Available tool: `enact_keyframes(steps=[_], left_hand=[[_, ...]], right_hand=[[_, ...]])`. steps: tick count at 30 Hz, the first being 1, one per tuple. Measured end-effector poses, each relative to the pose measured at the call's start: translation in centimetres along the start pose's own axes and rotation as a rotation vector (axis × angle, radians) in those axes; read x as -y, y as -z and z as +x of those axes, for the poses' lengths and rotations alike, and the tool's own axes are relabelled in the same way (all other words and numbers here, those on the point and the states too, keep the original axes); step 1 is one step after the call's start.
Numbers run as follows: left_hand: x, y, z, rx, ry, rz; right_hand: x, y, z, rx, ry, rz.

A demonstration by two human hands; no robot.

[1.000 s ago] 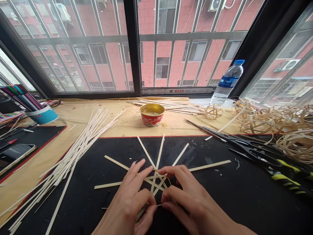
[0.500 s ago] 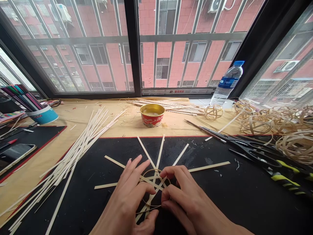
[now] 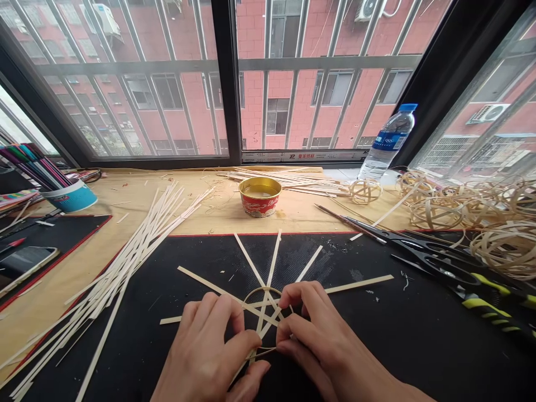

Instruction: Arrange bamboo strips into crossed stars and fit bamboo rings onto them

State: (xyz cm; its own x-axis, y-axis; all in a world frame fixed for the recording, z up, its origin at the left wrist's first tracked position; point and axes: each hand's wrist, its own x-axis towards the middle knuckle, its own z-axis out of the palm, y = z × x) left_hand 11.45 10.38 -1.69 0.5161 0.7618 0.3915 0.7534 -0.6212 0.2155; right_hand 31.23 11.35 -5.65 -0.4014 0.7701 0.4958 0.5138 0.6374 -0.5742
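A star of flat bamboo strips (image 3: pixel 271 269) lies spread on the black mat, with the strips crossing at its centre. A thin cane ring (image 3: pixel 263 289) circles that centre, threaded among the strips. My left hand (image 3: pixel 207 349) presses on the strips at the lower left of the crossing, its fingertips near the ring. My right hand (image 3: pixel 312 329) pinches the ring's right side between thumb and fingers. The ring's lower part is mostly hidden behind my fingers.
A loose pile of bamboo strips (image 3: pixel 125 268) lies left of the mat. Black scissors (image 3: pixel 439 268) with yellow-trimmed handles and woven cane rings (image 3: pixel 444 212) sit to the right. Behind stand a red-and-gold tin (image 3: pixel 260 196) and a water bottle (image 3: pixel 387 142), before a barred window (image 3: pixel 318 61).
The thin ring now sits higher and tighter around the crossing. My left hand has shifted left and closed over the strips, and the upper-left strip has moved with it.
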Motion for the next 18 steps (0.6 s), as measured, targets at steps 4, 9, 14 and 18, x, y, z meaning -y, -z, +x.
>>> enact_keyframes(steps=[4, 9, 14, 18], left_hand=[[0.2, -0.6, 0.0, -0.016, 0.034, -0.086], [0.4, -1.3, 0.0, -0.026, 0.036, -0.207], [0.3, -1.6, 0.1, -0.056, 0.018, -0.275], [0.3, -1.7, 0.2, -0.042, 0.008, -0.294]], right_hand=[[0.0, 0.2, 0.0, 0.007, -0.004, 0.0], [0.0, 0.2, 0.0, 0.037, -0.02, 0.01], [0.2, 0.1, 0.0, 0.058, -0.025, 0.01], [0.4, 0.2, -0.1, 0.091, -0.018, 0.02]])
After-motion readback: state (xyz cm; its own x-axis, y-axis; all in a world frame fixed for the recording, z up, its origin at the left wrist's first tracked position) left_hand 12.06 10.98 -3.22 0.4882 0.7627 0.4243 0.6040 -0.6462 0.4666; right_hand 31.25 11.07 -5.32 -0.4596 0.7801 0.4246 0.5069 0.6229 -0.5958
